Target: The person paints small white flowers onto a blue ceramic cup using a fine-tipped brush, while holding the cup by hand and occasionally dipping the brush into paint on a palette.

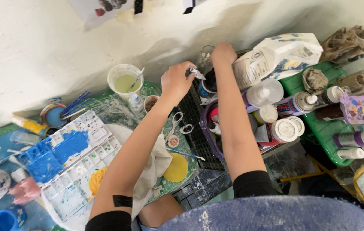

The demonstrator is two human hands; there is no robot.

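Left hand fingers closed round small paint tube, above black crate. Right hand curled at glass jar by wall; grip probably closed, partly hidden.

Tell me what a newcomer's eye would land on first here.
Both hands meet at top centre: the left hand pinches a small paint tube, the right hand reaches among the bottles. Lower left, a white palette smeared with bright blue paint stands out, with a yellow disc nearby.
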